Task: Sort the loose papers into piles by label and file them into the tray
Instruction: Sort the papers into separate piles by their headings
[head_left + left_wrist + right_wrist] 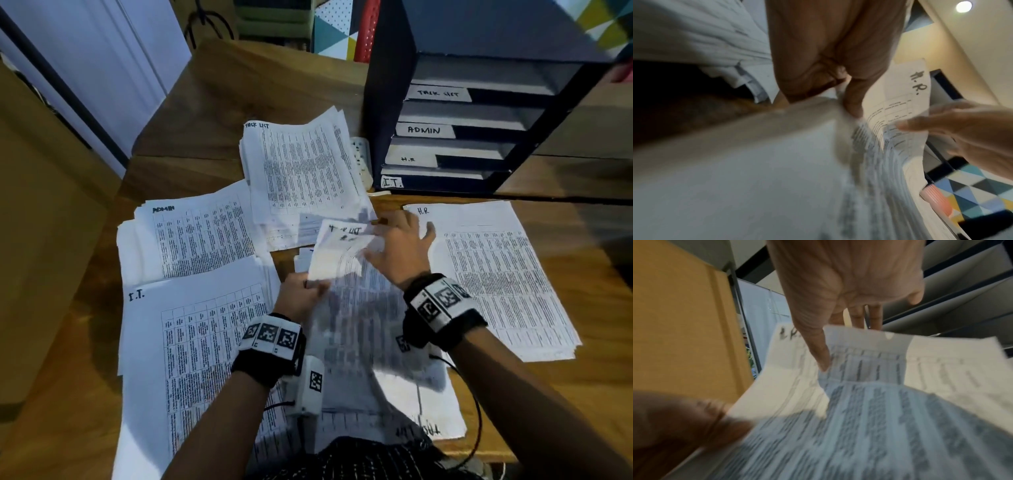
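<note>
My left hand [308, 287] pinches the left edge of a printed sheet [337, 253] headed TASK LIST and holds it lifted and curled off the loose pile [370, 342] in front of me. My right hand [397, 240] hovers over the sheet's upper right with straight, spread fingers. In the right wrist view its thumb [819, 352] lies on the paper. A page marked H.R. [918, 82] shows beside my left thumb [853, 100]. Sorted piles lie around: TASK LIST [301, 171], ADMIN [195, 236], I.T. [191, 342], H.R [496, 274]. The dark tray [387, 113] stands at the back right.
The tray's slots carry tags TASK LIST, ADMIN, H.R and I.T. from top to bottom. A white power strip [361, 161] lies between the TASK LIST pile and the tray. A brown cardboard panel [44, 222] stands at the left. The wooden table edge [479, 448] runs near my body.
</note>
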A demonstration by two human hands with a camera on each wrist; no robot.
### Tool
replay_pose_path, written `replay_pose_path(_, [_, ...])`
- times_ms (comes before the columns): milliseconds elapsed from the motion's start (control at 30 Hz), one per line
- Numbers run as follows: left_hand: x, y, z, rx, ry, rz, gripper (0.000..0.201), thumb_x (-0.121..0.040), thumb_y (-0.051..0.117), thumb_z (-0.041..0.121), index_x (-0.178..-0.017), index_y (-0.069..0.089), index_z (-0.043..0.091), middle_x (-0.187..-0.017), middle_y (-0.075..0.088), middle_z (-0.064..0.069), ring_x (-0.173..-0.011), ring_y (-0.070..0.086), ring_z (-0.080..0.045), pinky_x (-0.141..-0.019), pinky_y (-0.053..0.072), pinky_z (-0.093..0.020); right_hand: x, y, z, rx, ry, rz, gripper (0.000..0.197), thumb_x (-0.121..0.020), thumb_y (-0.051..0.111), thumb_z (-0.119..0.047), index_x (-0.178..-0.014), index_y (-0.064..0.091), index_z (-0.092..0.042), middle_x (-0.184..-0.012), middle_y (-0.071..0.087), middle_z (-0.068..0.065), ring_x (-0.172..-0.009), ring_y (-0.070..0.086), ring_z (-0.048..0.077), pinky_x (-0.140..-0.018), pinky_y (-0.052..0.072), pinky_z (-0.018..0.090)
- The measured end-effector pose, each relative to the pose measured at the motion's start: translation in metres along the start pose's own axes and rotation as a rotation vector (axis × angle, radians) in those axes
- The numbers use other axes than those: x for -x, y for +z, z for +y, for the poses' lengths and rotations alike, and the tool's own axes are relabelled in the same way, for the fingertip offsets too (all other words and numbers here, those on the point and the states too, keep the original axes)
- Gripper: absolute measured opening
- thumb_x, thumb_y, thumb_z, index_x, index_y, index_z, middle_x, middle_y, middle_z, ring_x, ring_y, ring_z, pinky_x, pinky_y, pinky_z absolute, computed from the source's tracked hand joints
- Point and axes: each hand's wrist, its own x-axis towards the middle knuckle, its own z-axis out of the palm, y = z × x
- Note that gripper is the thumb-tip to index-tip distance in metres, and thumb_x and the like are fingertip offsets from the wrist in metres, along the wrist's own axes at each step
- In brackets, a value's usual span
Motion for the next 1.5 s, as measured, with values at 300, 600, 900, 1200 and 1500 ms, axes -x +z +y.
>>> replay_pose_path(300, [0.011, 0.001, -0.012, 0.093, -0.125, 0.283, 0.024, -0.083, 0.067, 0.022, -0.071, 0.063, 0.002, -0.062, 0.055, -0.004, -0.049, 0.046, -0.01, -0.036, 0.034, -0.009, 0.002, 0.006, 0.069, -0.74, 0.51, -0.092, 0.05, -0.074, 0.076, -0.022, -0.121, 0.061, -0.011, -0.131, 0.052, 0.007, -0.124, 0.045, 0.025, -0.106, 0.031, 0.039])
replay_pose_path(600, [0.02, 0.02, -0.007, -0.172, -0.329, 0.422, 0.056, -0.1, 0.026, 0.039, -0.085, 0.059, -0.005, -0.102, 0.06, -0.024, -0.1, 0.055, -0.032, -0.089, 0.041, -0.037, 0.05, 0.033, 0.093, -1.062, 0.481, -0.254, 0.033, -0.072, 0.065, 0.016, -0.104, 0.061, 0.008, -0.09, 0.065, 0.009, -0.058, 0.062, 0.005, -0.052, 0.048, 0.01])
replay_pose_path(900, [0.02, 0.062, 0.045, -0.258, 0.048, 0.443, 0.08, -0.077, 0.06, 0.054, -0.137, 0.033, 0.007, -0.135, 0.039, -0.013, -0.126, 0.036, -0.027, -0.105, 0.032, -0.04, 0.02, -0.019, 0.127, -1.075, 0.366, -0.019, 0.009, -0.087, 0.056, 0.002, -0.08, 0.055, 0.009, -0.073, 0.056, 0.009, -0.063, 0.047, 0.017, -0.063, 0.043, 0.027])
replay_pose_path(1200, [-0.036, 0.14, 0.066, 0.288, -0.097, 0.189, 0.031, -0.083, 0.053, -0.011, -0.07, 0.05, 0.016, -0.073, 0.052, -0.01, -0.073, 0.055, -0.015, -0.065, 0.044, -0.022, 0.001, -0.035, 0.204, -1.092, 0.571, 0.039, 0.016, -0.084, 0.066, -0.013, -0.088, 0.051, -0.018, -0.099, 0.062, 0.01, -0.09, 0.058, 0.024, -0.081, 0.048, 0.037])
replay_pose_path(1500, [-0.045, 0.186, 0.089, 0.037, -0.068, 0.213, 0.026, -0.087, 0.047, -0.002, -0.103, 0.06, 0.013, -0.073, 0.046, 0.011, -0.109, 0.058, -0.031, -0.093, 0.046, -0.033, 0.018, -0.014, 0.253, -0.572, 0.673, 0.061, 0.025, -0.091, 0.053, -0.01, -0.112, 0.06, 0.004, -0.115, 0.062, 0.023, -0.105, 0.057, 0.035, -0.08, 0.044, 0.034])
